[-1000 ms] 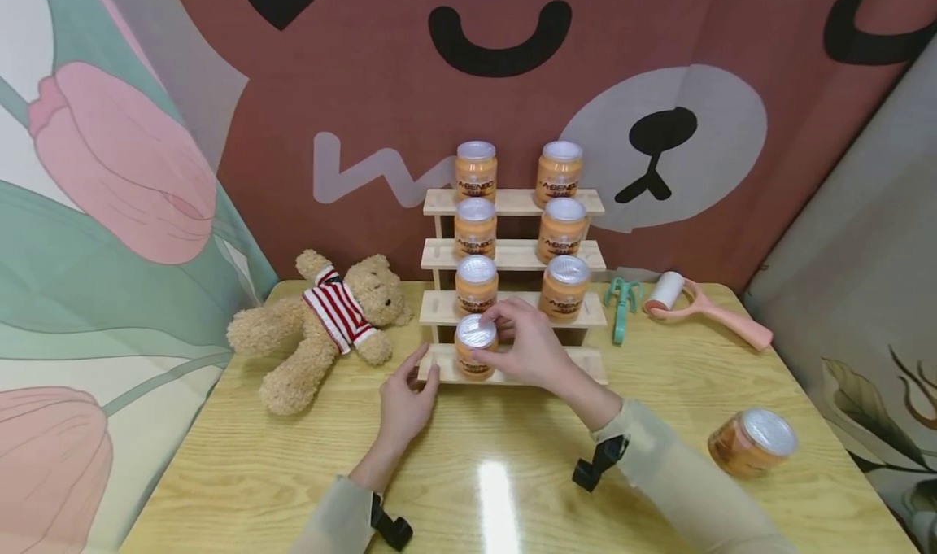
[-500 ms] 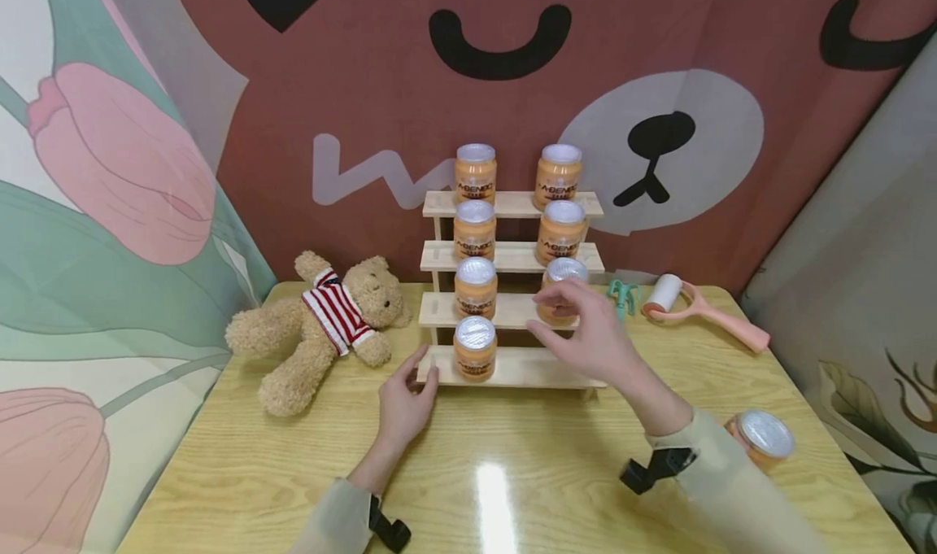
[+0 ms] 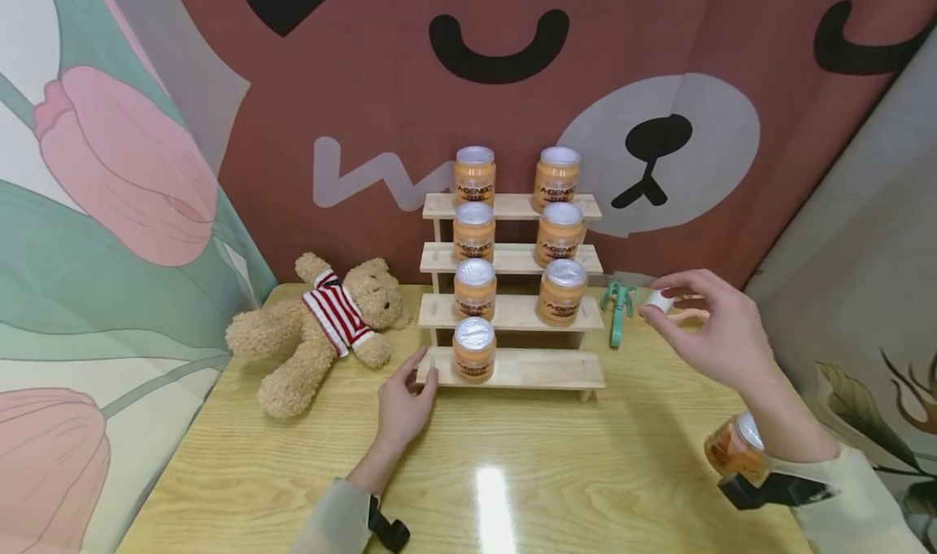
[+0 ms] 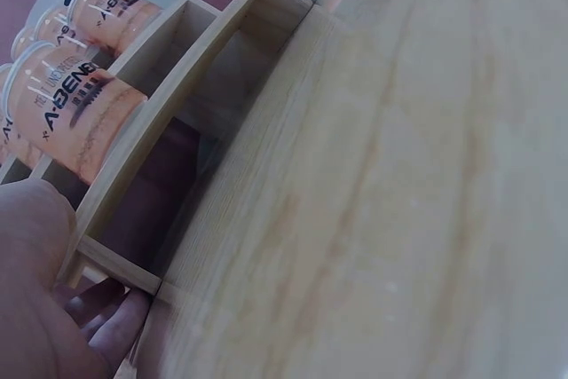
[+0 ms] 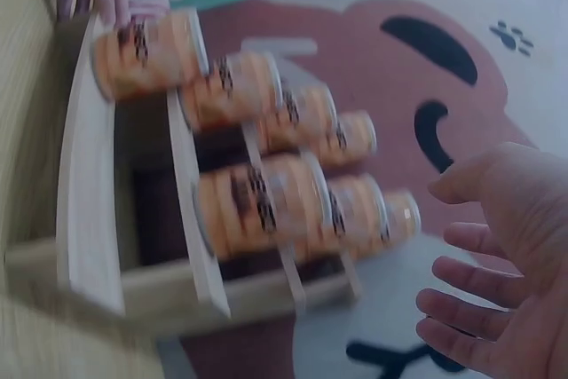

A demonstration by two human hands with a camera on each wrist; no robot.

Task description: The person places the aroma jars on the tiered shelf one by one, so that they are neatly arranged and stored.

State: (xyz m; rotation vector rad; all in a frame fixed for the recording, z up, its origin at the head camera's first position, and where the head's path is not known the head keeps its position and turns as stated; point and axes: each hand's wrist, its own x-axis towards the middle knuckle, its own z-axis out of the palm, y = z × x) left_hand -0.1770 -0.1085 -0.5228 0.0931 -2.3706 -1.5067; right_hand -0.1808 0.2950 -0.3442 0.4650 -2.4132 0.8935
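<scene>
A four-step wooden display rack (image 3: 542, 368) stands on the table with orange jars on its steps. My left hand (image 3: 405, 403) holds the left end of the lowest step; in the left wrist view its fingers (image 4: 120, 330) curl under that end. Nearest to it is the lowest jar (image 3: 474, 351), upright on the left of that step. My right hand (image 3: 721, 330) is raised right of the rack with nothing in it, fingers (image 5: 466, 281) spread and loosely bent. In the head view it partly covers the lint roller (image 3: 659, 300). Another jar (image 3: 734, 447) sits on the table, partly behind the right wrist.
A teddy bear (image 3: 340, 314) in a striped shirt lies left of the rack. A small green claw-shaped tool (image 3: 618, 314) lies to the rack's right. Printed fabric (image 3: 366, 74) hangs behind the table. Jars stand on the upper steps, such as the top left jar (image 3: 475, 177).
My right hand has let go of the lowest jar, leaving it standing on the step, and has moved right, away from the rack. The left hand has stayed in place.
</scene>
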